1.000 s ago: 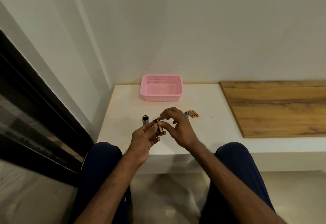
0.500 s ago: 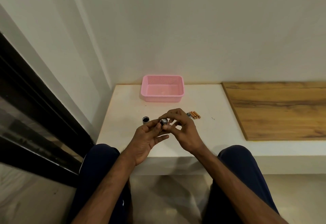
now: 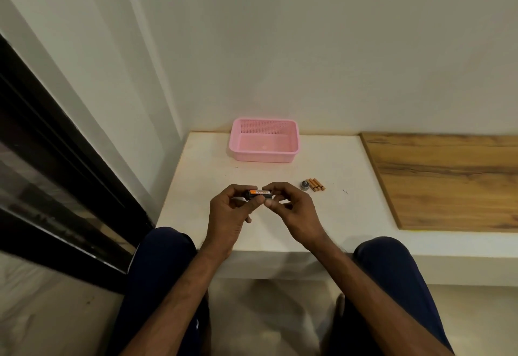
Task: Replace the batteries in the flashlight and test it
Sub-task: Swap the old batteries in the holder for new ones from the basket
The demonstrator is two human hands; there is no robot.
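My left hand (image 3: 228,217) and my right hand (image 3: 293,210) meet above the white table (image 3: 336,215). Between their fingertips they pinch a small black battery holder (image 3: 259,193) that lies sideways, with an orange battery showing on its top. My left fingers grip its left end, and my right thumb and forefinger grip its right end. Three loose orange batteries (image 3: 316,184) lie side by side on the table to the right of my hands. A small round metal cap (image 3: 304,185) sits just left of them. The flashlight body is hidden behind my left hand.
An empty pink plastic basket (image 3: 263,156) stands at the back of the table against the wall. A wooden board (image 3: 448,181) covers the table's right part. A dark window frame (image 3: 56,165) runs along the left. My knees sit under the front edge.
The battery holder has turned from end-on to lying sideways with the orange battery facing up. My left hand now covers the silver flashlight body that stood on the table.
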